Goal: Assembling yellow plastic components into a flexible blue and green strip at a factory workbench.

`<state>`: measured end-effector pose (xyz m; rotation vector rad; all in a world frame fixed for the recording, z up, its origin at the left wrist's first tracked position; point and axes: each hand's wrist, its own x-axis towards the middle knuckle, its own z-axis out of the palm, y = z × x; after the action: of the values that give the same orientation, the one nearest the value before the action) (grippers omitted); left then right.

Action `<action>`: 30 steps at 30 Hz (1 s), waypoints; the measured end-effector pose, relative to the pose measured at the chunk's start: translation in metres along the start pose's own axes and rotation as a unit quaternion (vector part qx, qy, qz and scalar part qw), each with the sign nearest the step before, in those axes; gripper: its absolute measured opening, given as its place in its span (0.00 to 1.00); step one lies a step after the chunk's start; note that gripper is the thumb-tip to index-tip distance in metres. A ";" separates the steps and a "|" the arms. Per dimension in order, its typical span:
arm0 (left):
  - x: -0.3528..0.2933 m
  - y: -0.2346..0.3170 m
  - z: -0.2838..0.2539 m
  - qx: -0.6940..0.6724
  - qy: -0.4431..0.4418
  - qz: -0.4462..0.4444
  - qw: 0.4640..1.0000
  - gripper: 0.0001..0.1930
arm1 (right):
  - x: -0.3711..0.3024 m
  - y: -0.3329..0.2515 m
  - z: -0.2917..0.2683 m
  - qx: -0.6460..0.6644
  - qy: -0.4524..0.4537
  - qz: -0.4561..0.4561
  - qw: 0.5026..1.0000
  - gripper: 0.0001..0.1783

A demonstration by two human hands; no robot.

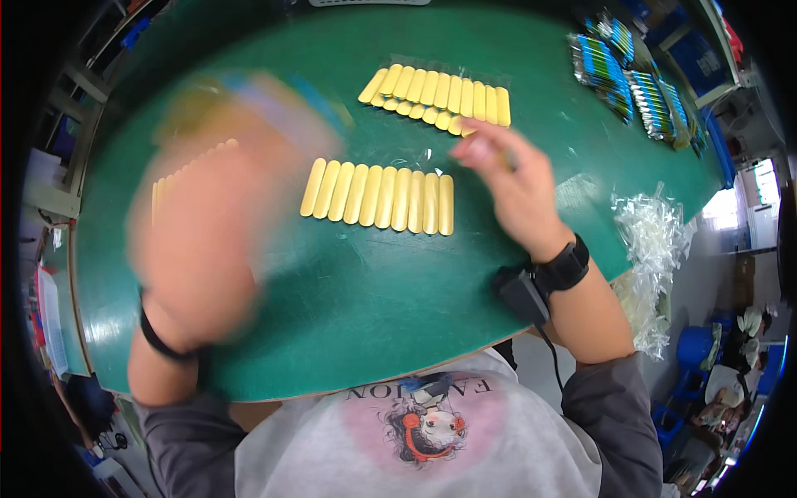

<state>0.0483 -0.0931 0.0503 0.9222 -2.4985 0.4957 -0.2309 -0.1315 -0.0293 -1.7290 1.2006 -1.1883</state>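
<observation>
Arranging yellow strips [442,90] toward the table's [349,307] far edge seems underway, calling for alignment; left hand [212,216] blurred, right hand [516,184] half-curled, grips unclear.

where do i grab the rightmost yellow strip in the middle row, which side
Probably by its outer long edge, with the right hand coming from the right: the yellow strip seems to lie flat, crowded by its neighbour on the left, with green table beyond its right edge.
</observation>
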 end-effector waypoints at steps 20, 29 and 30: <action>-0.051 0.093 0.008 -0.196 -0.200 0.159 0.947 0.19 | -0.038 -0.076 0.040 -0.335 -0.409 -0.117 0.841 0.10; -0.056 0.094 0.015 -0.178 -0.183 0.188 0.948 0.20 | -0.033 -0.075 0.062 -0.264 -0.357 -0.205 0.872 0.10; -0.057 0.093 0.017 -0.179 -0.184 0.185 0.949 0.20 | -0.033 -0.079 0.063 -0.275 -0.382 -0.140 0.871 0.09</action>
<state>0.0200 -0.0047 -0.0089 0.4320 -2.9815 -0.0384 -0.1532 -0.0722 0.0125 -2.5224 0.8289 -0.1840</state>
